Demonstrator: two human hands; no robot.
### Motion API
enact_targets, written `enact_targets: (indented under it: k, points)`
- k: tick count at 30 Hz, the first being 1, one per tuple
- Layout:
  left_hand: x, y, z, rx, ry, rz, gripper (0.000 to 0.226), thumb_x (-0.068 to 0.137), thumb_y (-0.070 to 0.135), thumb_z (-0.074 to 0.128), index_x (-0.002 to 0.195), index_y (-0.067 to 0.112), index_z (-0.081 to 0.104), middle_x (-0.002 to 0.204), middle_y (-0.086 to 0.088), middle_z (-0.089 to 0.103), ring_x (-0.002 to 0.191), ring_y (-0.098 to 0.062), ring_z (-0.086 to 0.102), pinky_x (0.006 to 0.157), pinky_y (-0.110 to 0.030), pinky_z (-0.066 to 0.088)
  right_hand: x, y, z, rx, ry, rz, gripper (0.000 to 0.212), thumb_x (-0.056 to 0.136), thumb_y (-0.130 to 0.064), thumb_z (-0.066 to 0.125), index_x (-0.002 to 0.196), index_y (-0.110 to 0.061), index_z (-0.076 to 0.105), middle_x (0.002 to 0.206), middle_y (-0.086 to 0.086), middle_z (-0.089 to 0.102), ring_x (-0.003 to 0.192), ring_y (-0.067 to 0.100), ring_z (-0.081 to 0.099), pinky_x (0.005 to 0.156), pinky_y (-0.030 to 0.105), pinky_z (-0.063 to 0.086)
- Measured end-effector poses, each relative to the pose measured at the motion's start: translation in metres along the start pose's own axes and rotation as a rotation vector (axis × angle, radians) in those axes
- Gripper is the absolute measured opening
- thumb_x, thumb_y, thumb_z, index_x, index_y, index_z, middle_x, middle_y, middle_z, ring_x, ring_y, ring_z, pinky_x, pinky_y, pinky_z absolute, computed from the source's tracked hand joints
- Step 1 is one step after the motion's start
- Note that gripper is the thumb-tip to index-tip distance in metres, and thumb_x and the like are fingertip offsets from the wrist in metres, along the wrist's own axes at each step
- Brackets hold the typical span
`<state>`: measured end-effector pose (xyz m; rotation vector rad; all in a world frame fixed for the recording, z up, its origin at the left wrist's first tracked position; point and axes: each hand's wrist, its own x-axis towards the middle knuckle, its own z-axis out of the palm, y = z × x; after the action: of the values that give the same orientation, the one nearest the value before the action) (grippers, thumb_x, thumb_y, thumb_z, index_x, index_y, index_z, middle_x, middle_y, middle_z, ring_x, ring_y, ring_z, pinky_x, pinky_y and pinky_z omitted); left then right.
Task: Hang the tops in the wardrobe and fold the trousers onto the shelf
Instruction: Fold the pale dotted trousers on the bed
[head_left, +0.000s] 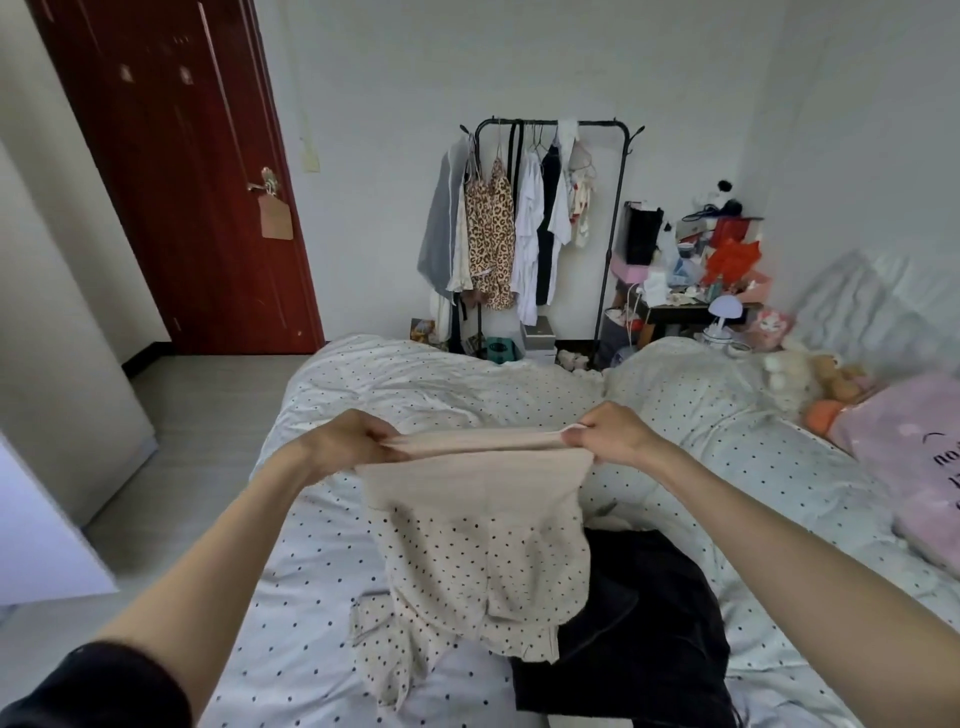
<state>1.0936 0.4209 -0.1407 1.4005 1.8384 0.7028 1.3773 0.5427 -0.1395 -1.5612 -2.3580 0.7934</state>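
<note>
A beige garment with small black dots (483, 561) hangs in front of me over the bed, stretched flat by its plain beige band at the top. My left hand (353, 439) pinches the band's left end and my right hand (613, 431) pinches its right end. The lower part of the garment drapes down onto the bed. A black garment (644, 623) lies crumpled on the bed just right of it, partly under the beige fabric. A black clothes rack (615, 218) with several hung garments stands against the far wall.
The bed (415, 384) has a white dotted cover. A pink pillow (914, 457) and soft toys (810, 374) lie at its right. A cluttered side table (691, 306) stands beside the rack. A red door (176, 171) is at the left, with bare floor (208, 415) beside the bed.
</note>
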Motion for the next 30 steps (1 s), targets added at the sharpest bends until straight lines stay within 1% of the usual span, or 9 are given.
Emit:
enact_targets:
  k: [3,7,11,14,18,22,26,28,30]
  points:
    - [0.001,-0.013,-0.004,0.119,0.004,-0.036,0.007,0.082,0.001,0.065,0.083,0.004,0.071,0.072,-0.003,0.054,0.068,-0.013,0.047,0.060,-0.019,0.035,0.002,0.001,-0.017,0.079,0.052,0.009,0.036,0.091,-0.017,0.058,0.058,-0.006,0.047,0.060,0.005,0.042,0.060,0.016,0.045,0.056,0.026,0.032]
    - [0.005,-0.023,-0.007,0.030,0.178,-0.044,0.015,0.085,0.000,0.057,0.078,0.004,0.069,0.065,-0.005,0.052,0.059,-0.013,0.043,0.055,-0.021,0.034,0.005,0.008,-0.025,0.603,0.073,-0.039,0.032,0.088,-0.009,0.061,0.099,0.021,0.057,0.092,0.029,0.060,0.079,0.019,0.061,0.071,0.024,0.050]
    - [0.008,-0.026,-0.007,-0.375,0.169,-0.024,0.022,0.090,0.000,0.047,0.075,0.008,0.061,0.062,-0.006,0.052,0.052,-0.010,0.050,0.049,-0.018,0.035,0.001,0.018,-0.018,0.926,-0.062,0.001,0.021,0.090,-0.013,0.059,0.106,0.001,0.055,0.094,0.009,0.071,0.083,0.019,0.070,0.073,0.028,0.055]
    - [0.007,-0.022,0.000,-0.496,0.125,-0.020,0.020,0.091,0.001,0.044,0.076,0.007,0.056,0.062,-0.008,0.050,0.048,-0.011,0.052,0.047,-0.018,0.042,0.001,0.023,-0.007,0.884,-0.036,0.045,0.031,0.098,-0.028,0.048,0.115,-0.004,0.055,0.090,0.005,0.071,0.081,0.017,0.069,0.066,0.027,0.055]
    - [0.002,-0.015,0.013,-0.568,-0.118,0.029,0.018,0.088,0.011,0.058,0.073,0.004,0.065,0.064,-0.012,0.054,0.054,-0.016,0.053,0.050,-0.020,0.045,0.008,0.024,0.010,0.722,0.116,0.070,0.053,0.100,-0.042,0.032,0.135,-0.005,0.045,0.131,0.011,0.055,0.118,0.025,0.053,0.103,0.039,0.041]
    - [-0.003,-0.016,0.024,-0.113,-0.261,0.152,0.032,0.072,0.037,0.078,0.092,0.014,0.072,0.074,0.005,0.061,0.070,-0.007,0.056,0.065,-0.014,0.045,0.010,0.024,0.016,0.791,0.115,0.076,0.065,0.095,-0.054,0.035,0.142,-0.008,0.037,0.145,0.008,0.042,0.127,0.022,0.044,0.108,0.035,0.033]
    - [0.005,-0.023,0.045,0.136,-0.176,0.140,0.039,0.070,0.015,0.081,0.101,0.027,0.061,0.105,0.006,0.063,0.092,-0.007,0.057,0.079,-0.013,0.043,0.003,0.033,0.007,0.840,-0.223,0.075,0.111,0.062,-0.079,0.063,0.147,-0.017,0.027,0.150,0.003,0.035,0.135,0.021,0.037,0.113,0.050,0.027]
    - [0.007,-0.028,0.047,0.166,-0.144,0.181,0.045,0.071,0.010,0.080,0.105,0.030,0.057,0.110,0.002,0.060,0.095,-0.009,0.057,0.081,-0.015,0.045,0.002,0.040,0.002,0.836,-0.374,0.051,0.092,0.066,-0.058,0.077,0.136,-0.009,0.042,0.138,0.011,0.050,0.124,0.024,0.052,0.109,0.046,0.036]
    - [0.008,-0.030,0.048,0.298,-0.151,0.224,0.051,0.070,0.011,0.080,0.113,0.027,0.055,0.112,-0.004,0.055,0.097,-0.015,0.054,0.082,-0.020,0.044,-0.001,0.042,0.000,0.816,-0.453,0.004,0.046,0.076,-0.023,0.077,0.113,-0.004,0.056,0.116,0.015,0.064,0.108,0.025,0.063,0.096,0.038,0.047]
